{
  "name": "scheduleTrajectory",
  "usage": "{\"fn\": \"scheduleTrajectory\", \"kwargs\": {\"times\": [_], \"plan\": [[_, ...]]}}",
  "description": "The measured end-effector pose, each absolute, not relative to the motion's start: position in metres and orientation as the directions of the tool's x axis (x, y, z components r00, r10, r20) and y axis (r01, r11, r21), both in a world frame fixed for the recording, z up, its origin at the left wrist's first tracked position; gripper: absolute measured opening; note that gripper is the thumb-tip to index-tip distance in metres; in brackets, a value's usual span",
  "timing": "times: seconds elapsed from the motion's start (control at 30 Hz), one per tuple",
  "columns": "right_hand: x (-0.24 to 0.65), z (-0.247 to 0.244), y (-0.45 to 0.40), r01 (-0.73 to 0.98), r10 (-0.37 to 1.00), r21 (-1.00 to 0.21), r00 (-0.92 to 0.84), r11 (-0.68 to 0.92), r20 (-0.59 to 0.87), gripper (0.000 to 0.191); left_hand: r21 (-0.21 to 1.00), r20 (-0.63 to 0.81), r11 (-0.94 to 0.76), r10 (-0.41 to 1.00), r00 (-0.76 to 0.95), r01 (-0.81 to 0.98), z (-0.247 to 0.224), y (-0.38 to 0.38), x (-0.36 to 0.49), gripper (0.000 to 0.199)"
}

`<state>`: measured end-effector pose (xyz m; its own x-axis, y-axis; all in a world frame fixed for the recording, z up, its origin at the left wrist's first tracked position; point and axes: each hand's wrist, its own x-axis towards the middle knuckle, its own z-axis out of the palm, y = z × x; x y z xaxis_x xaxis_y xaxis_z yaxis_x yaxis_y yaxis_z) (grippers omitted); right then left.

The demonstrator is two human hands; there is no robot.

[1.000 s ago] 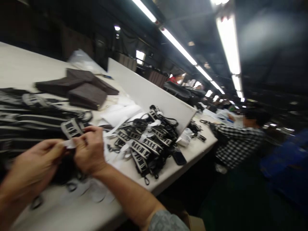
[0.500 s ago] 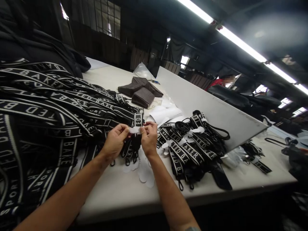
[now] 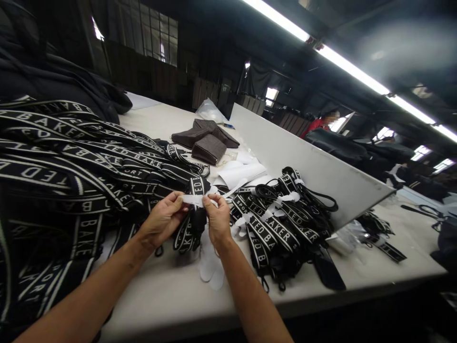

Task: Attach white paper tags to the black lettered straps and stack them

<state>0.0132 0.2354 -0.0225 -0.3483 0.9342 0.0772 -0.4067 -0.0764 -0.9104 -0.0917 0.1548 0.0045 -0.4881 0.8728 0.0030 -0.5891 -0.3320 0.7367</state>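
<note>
My left hand (image 3: 164, 215) pinches one end of a white paper strip (image 3: 193, 199). The thumb and fingers of my right hand (image 3: 217, 216) are closed on the strip's other side. It lies across the front of a folded black-and-white lettered strap (image 3: 197, 186), whose lower folds hang between my hands. Whether the strip goes all round the strap is hidden. A large heap of similar straps (image 3: 117, 162) spreads out left of my hands. To the right is a pile of folded straps (image 3: 274, 224) with white paper bands on them.
Loose white paper pieces (image 3: 211, 267) lie under my hands, with white sheets (image 3: 241, 171) behind. Dark brown pouches (image 3: 210, 147) and a plastic bag (image 3: 211, 110) sit farther back. An upright white board (image 3: 303, 166) stands behind the right pile. A black phone-like slab (image 3: 329, 274) is near the table edge.
The strap bundle and both hands have shifted slightly left and down. More of the white strip shows between my fingers, and a loose white tail now stands out to the right.
</note>
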Motion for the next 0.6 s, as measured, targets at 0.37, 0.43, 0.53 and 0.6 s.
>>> {"fn": "scheduleTrajectory", "kwargs": {"times": [0.37,0.43,0.53,0.6], "plan": [[0.014,-0.013,0.222,-0.422,0.837,-0.899,-0.529,-0.117,0.139,0.063,0.681,-0.225,-0.337,0.748,-0.624,-0.65,0.017,0.158,-0.09,0.037],[0.011,-0.014,0.221,-0.464,0.828,-0.866,-0.549,-0.185,0.117,0.059,0.682,-0.243,-0.298,0.769,-0.591,-0.668,0.02,0.156,-0.089,0.036],[0.006,-0.018,0.227,-0.511,0.864,-0.81,-0.503,-0.287,0.011,0.054,0.714,-0.215,-0.283,0.782,-0.586,-0.64,0.015,0.155,-0.092,0.031],[0.006,-0.018,0.237,-0.566,0.892,-0.768,-0.453,-0.298,-0.013,0.052,0.885,-0.068,-0.248,0.768,-0.637,-0.394,-0.001,0.158,-0.099,0.017]]}}
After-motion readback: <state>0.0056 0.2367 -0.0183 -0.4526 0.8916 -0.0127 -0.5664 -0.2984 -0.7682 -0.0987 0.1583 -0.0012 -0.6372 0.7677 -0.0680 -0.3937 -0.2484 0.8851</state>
